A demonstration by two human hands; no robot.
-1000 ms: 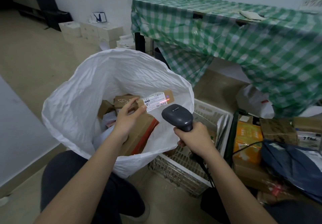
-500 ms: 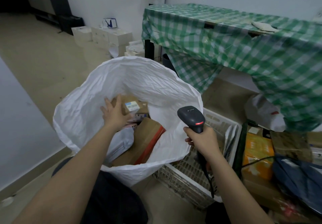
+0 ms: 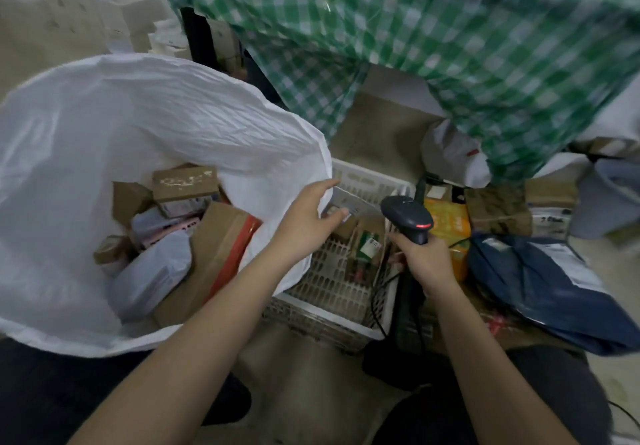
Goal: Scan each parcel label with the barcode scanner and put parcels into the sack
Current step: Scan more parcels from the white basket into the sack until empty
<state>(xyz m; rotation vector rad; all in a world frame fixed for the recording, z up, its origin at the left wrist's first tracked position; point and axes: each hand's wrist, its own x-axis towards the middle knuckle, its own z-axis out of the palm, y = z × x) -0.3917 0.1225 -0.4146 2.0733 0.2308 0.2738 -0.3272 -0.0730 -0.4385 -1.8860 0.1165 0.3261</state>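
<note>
The big white sack [image 3: 145,122] stands open at the left with several parcels inside, among them a small brown box [image 3: 185,181] and a long brown carton with red tape [image 3: 221,254]. My left hand [image 3: 308,222] hovers empty with relaxed fingers over the sack's right rim and the white plastic basket [image 3: 332,285]. Small parcels [image 3: 367,247] lie in the basket. My right hand [image 3: 424,261] grips the handle of the black barcode scanner [image 3: 408,217], whose red light glows and whose cable trails down.
A table under a green checked cloth [image 3: 450,46] stands behind. To the right lie a yellow box [image 3: 450,226], a brown parcel [image 3: 498,210] and a dark blue mailer bag [image 3: 540,288]. White boxes [image 3: 104,21] are stacked at the back left.
My left hand let go of the small labelled box inside the sack and came out empty, moving right toward the basket. The scanner hand stayed beside the basket. My view shifted downward.
</note>
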